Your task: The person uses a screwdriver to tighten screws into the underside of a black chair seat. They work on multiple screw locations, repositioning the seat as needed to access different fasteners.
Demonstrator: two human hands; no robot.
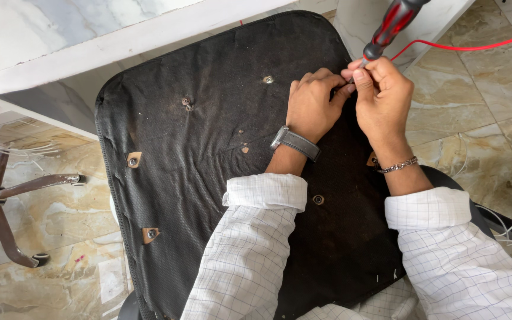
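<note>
An upturned chair seat (pixel 208 154), covered in dusty black fabric with several screws and brown tabs, fills the middle of the view. My left hand (pixel 312 106), with a grey watch on the wrist, rests on the seat's far right part with fingers curled at a spot under the tool tip. My right hand (pixel 380 98), wearing a chain bracelet, pinches the shaft of a red and black screwdriver (pixel 389 26) that stands tilted above the seat. The screwdriver's tip is hidden by my fingers.
A metal chair base with legs (pixel 7 195) lies on the marble floor at the left. A white marble table edge (pixel 120 41) runs along the top. A red wire (pixel 469 47) crosses the floor at the upper right; white cables (pixel 505 228) lie at the right.
</note>
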